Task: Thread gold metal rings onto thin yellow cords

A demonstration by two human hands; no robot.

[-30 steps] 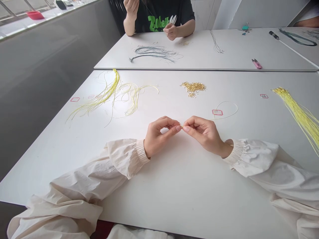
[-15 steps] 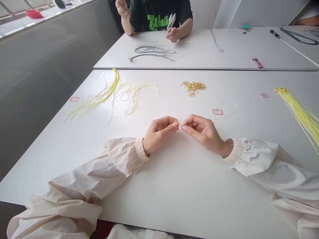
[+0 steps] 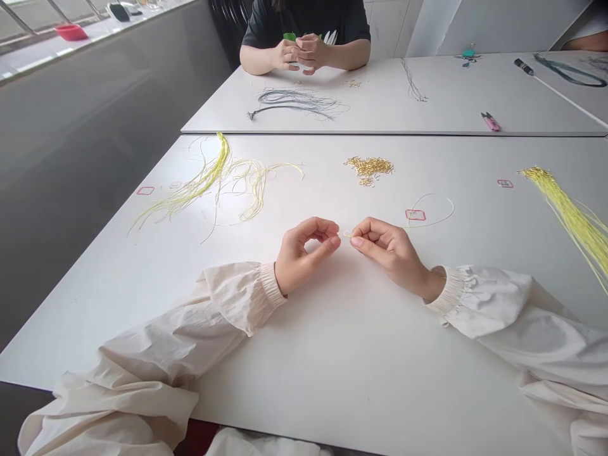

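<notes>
My right hand (image 3: 393,254) is closed in a pinch on a thin pale-yellow thread (image 3: 453,206). A small thread loop (image 3: 347,234) sticks out to the left of its fingertips, while the long end curves over the table beyond the hand. Whether a tiny hook is on that loop is too small to make out. Just left of the loop, my left hand (image 3: 304,253) has thumb and fingers apart, with nothing visible between them. Beyond both hands lies a pile of small gold hooks (image 3: 370,166).
Yellow thread bundles lie at left (image 3: 221,161) and right (image 3: 565,199). Across the table seam, another person's hands (image 3: 304,52) are over dark threads (image 3: 294,98). Pink thread snips (image 3: 491,121) rest at the far right. Red-outlined marks (image 3: 415,215) dot the tabletop.
My left thumb and fingers have parted from the loop and opened. My right hand keeps its pinch almost in place. The other person's hands have come together.
</notes>
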